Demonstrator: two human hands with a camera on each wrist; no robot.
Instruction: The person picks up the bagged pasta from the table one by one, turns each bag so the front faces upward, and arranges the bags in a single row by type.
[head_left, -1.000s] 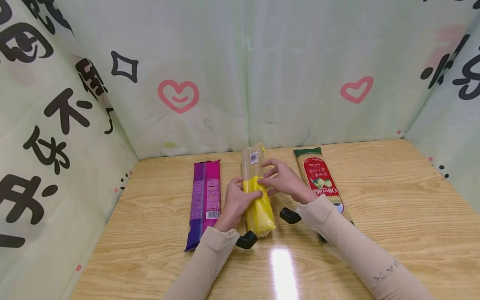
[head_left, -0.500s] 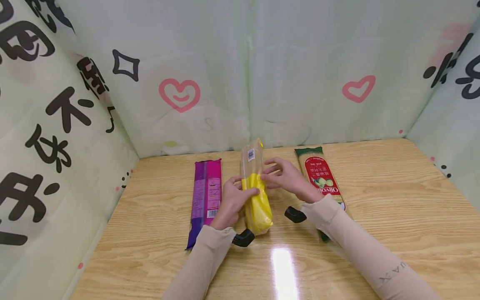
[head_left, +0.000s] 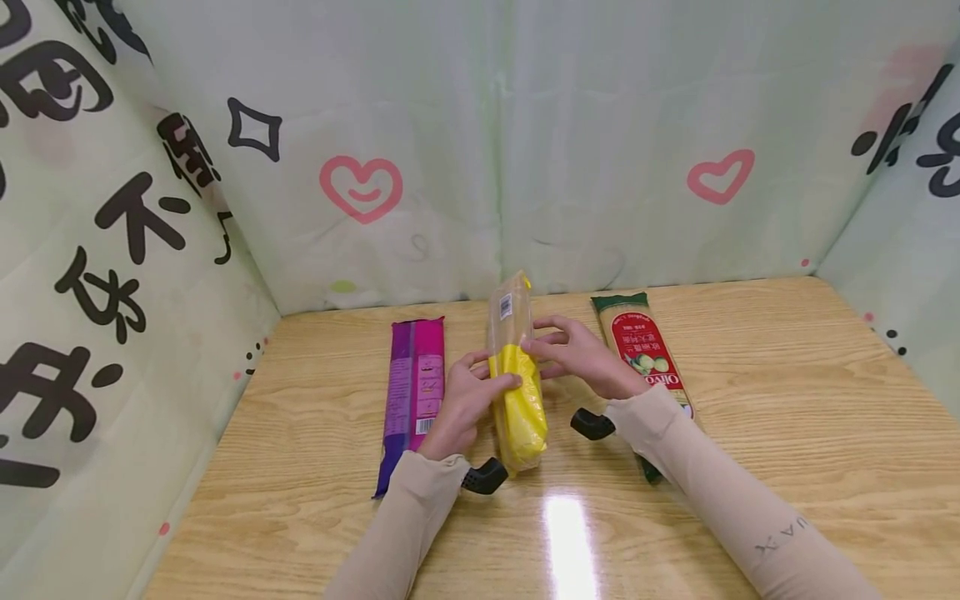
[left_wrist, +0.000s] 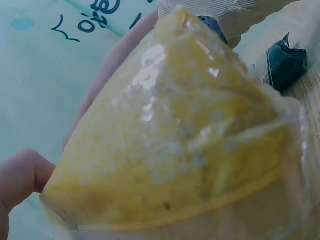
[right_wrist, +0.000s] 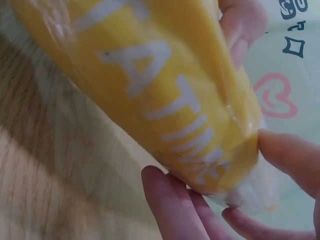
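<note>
A long yellow noodle packet (head_left: pixel 521 400), clear plastic at its far part with a barcode label, is held between both hands near the middle of the table. My left hand (head_left: pixel 468 400) grips its left side, thumb across the yellow top. On the right side, my right hand (head_left: pixel 581 354) pinches it with thumb and fingers. White lettering runs along the yellow wrapping of the noodle packet (right_wrist: pixel 150 85) in the right wrist view. In the left wrist view, the yellow end of the packet (left_wrist: pixel 165 135) fills most of the picture.
A purple and magenta packet (head_left: pixel 412 392) lies left of the hands on the wooden table (head_left: pixel 787 392). On the right, a green-ended spaghetti packet (head_left: pixel 641 342) with a red label lies partly under the right forearm. Printed cloth walls (head_left: pixel 600 125) stand behind and beside the table.
The noodle packet's far end has risen slightly in the head view, and the packet has turned a little. Both hands keep hold of it; the other packets stay put.
</note>
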